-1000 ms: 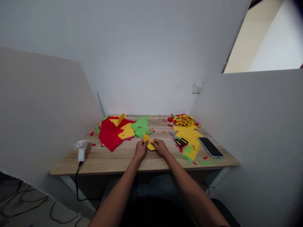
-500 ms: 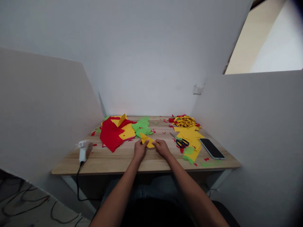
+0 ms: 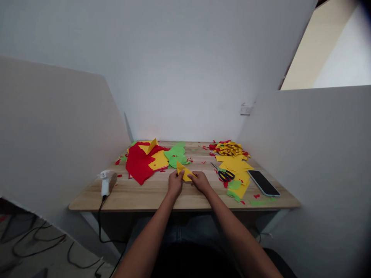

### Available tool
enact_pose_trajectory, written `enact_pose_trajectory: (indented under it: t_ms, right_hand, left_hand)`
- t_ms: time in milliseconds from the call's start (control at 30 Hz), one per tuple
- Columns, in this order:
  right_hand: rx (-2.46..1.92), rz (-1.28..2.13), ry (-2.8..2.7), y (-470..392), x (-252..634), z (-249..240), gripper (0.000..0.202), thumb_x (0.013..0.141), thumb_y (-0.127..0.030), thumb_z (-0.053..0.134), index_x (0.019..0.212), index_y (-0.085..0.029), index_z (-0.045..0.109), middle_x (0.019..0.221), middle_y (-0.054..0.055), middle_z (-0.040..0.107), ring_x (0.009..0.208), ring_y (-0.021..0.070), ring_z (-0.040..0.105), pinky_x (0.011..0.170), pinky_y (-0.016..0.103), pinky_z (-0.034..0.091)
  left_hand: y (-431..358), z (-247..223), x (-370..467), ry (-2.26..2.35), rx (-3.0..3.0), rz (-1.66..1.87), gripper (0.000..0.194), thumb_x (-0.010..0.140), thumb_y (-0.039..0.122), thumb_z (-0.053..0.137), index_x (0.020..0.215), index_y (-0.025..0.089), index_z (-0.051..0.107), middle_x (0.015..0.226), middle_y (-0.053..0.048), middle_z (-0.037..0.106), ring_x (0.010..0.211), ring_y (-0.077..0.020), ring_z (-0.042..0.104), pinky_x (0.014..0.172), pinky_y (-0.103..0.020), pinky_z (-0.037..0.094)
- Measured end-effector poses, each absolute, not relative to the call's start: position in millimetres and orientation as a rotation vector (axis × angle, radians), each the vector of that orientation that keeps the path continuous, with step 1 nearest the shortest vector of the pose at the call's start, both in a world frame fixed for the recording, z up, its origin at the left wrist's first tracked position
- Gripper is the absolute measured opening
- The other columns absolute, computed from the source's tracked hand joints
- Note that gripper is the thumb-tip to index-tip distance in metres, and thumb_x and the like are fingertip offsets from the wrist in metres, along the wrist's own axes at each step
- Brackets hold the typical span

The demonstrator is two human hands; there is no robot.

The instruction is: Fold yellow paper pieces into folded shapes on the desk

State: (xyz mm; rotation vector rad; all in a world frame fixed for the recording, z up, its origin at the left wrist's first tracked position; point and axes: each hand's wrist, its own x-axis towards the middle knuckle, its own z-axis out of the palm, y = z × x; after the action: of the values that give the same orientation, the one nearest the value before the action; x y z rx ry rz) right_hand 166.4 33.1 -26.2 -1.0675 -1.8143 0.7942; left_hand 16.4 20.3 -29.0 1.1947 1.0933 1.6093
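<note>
A folded piece of yellow paper (image 3: 184,171) is held just above the front middle of the wooden table (image 3: 139,197). My left hand (image 3: 175,183) pinches its left side, thumb on top. The right edge is pinched by my right hand (image 3: 201,181). One pointed corner of the paper sticks up between the hands. Beyond it lie torn green paper (image 3: 176,153) and, to the left, a large red sheet (image 3: 138,164) over yellow sheets (image 3: 160,160). Scissors with dark handles (image 3: 225,174) rest to the right of my right hand, on yellow paper pieces (image 3: 235,163).
A heap of crumpled yellow strips (image 3: 229,148) sits at the back right. A phone (image 3: 263,183) lies near the right edge. At the left stands a white corded glue-gun-like tool (image 3: 105,186). Partitions (image 3: 58,127) flank the table, and small red scraps are scattered about.
The whole view has shifted slightly, so the table sits a little further right in the picture. Both hands keep hold of the yellow paper, whose upper corner now points up more steeply.
</note>
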Motion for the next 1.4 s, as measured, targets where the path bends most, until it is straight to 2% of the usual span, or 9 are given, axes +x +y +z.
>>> enact_pose_trajectory:
  t_ms: [200, 433, 700, 867, 1000, 1167, 1300, 1400]
  right_hand:
    - [-1.074, 0.776, -1.86, 29.1, 167.7, -25.3, 0.046, 0.087, -0.049, 0.05, 0.055, -0.017, 0.056, 0.048, -0.003, 0.052, 0.049, 0.0113, 0.046, 0.053, 0.022, 0.032]
    - [-1.015, 0.69, -1.856, 32.1, 166.6, -27.2, 0.04, 0.086, -0.049, 0.052, 0.062, -0.017, 0.054, 0.057, -0.004, 0.047, 0.056, 0.0112, 0.042, 0.053, 0.021, 0.029]
    - [-1.031, 0.713, -1.893, 35.0, 167.0, -31.6, 0.037, 0.084, -0.046, 0.052, 0.061, -0.016, 0.054, 0.058, -0.004, 0.046, 0.057, 0.0111, 0.041, 0.053, 0.021, 0.029]
    - [-1.054, 0.668, -1.925, 34.5, 165.9, -30.7, 0.035, 0.084, -0.042, 0.053, 0.062, -0.016, 0.057, 0.057, -0.004, 0.047, 0.058, 0.0109, 0.043, 0.053, 0.021, 0.028]
    - [-1.055, 0.65, -1.947, 32.7, 165.1, -29.7, 0.03, 0.083, -0.04, 0.054, 0.066, -0.016, 0.062, 0.059, -0.004, 0.051, 0.059, 0.0114, 0.046, 0.054, 0.02, 0.03]
    - [-1.049, 0.616, -1.982, 27.2, 164.7, -28.3, 0.022, 0.082, -0.037, 0.058, 0.073, -0.018, 0.066, 0.065, -0.002, 0.06, 0.062, 0.0124, 0.051, 0.058, 0.021, 0.034]
    - [-1.018, 0.654, -1.885, 24.4, 165.0, -24.2, 0.022, 0.082, -0.037, 0.058, 0.08, -0.018, 0.068, 0.073, 0.0, 0.064, 0.066, 0.0137, 0.054, 0.062, 0.022, 0.039]
    - [-0.996, 0.686, -1.843, 25.0, 165.4, -22.3, 0.03, 0.087, -0.042, 0.052, 0.076, -0.017, 0.066, 0.067, 0.0, 0.06, 0.062, 0.0132, 0.051, 0.057, 0.022, 0.037]
  left_hand:
    - [21.3, -29.6, 11.7, 1.075, 1.223, 1.627, 0.039, 0.072, 0.051, 0.066, 0.078, 0.013, 0.064, 0.065, -0.001, 0.061, 0.058, -0.013, 0.051, 0.054, -0.023, 0.039]
    - [23.0, -33.4, 11.0, 1.101, 1.36, 1.482, 0.034, 0.067, 0.045, 0.071, 0.074, 0.012, 0.068, 0.065, -0.003, 0.065, 0.059, -0.0152, 0.054, 0.059, -0.026, 0.042]
    - [14.3, -21.4, 13.5, 1.076, 1.286, 1.623, 0.033, 0.072, 0.045, 0.068, 0.074, 0.013, 0.063, 0.066, -0.001, 0.06, 0.06, -0.0129, 0.051, 0.056, -0.022, 0.04]
    - [16.7, -23.0, 14.0, 1.023, 1.12, 1.693, 0.04, 0.078, 0.055, 0.059, 0.07, 0.016, 0.055, 0.054, 0.005, 0.047, 0.047, -0.0091, 0.04, 0.044, -0.02, 0.031]
    - [17.5, -23.1, 14.4, 1.029, 1.035, 1.718, 0.043, 0.076, 0.059, 0.059, 0.074, 0.016, 0.055, 0.058, 0.004, 0.05, 0.049, -0.0099, 0.044, 0.044, -0.02, 0.032]
    - [16.8, -20.5, 13.8, 1.032, 1.081, 1.73, 0.031, 0.066, 0.041, 0.072, 0.073, 0.015, 0.058, 0.063, 0.004, 0.054, 0.057, -0.01, 0.049, 0.053, -0.021, 0.038]
    - [19.5, -23.9, 13.1, 1.015, 1.04, 1.675, 0.028, 0.063, 0.03, 0.069, 0.085, 0.014, 0.063, 0.071, 0.0, 0.061, 0.063, -0.0137, 0.057, 0.059, -0.024, 0.044]
    - [23.0, -30.5, 13.3, 1.014, 1.069, 1.599, 0.028, 0.062, 0.026, 0.067, 0.087, 0.015, 0.064, 0.073, -0.001, 0.064, 0.063, -0.0151, 0.059, 0.059, -0.025, 0.046]
